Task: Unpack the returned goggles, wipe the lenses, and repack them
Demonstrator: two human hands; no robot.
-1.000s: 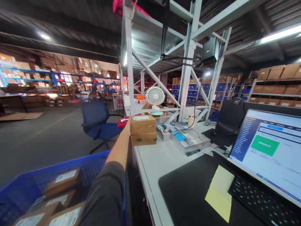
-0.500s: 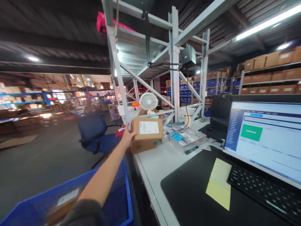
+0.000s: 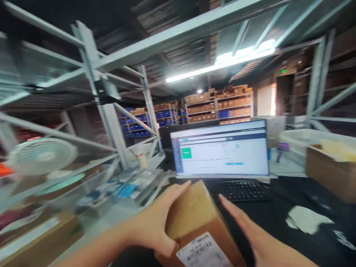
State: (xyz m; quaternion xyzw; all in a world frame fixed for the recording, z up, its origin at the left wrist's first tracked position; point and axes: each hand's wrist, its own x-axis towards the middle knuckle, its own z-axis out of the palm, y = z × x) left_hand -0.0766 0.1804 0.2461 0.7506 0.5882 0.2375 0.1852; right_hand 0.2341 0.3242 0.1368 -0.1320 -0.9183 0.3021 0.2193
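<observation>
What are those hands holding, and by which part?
The left hand holds a brown rectangular cardboard box by its left side. The right hand is beside its right side; I can't tell whether it touches.

Seeing a pale workbench (image 3: 119,212), black mat (image 3: 278,217) over part of it. Reference = monitor (image 3: 219,150). Carries keyboard (image 3: 243,190) on the mat, directly in front; metal tray (image 3: 136,198) to left; carton with white strip (image 3: 41,235) farther left and nearer; crumpled whitish piece (image 3: 307,219) front-right, on mat; open brown box (image 3: 325,174) right. Right end blurred.
</observation>
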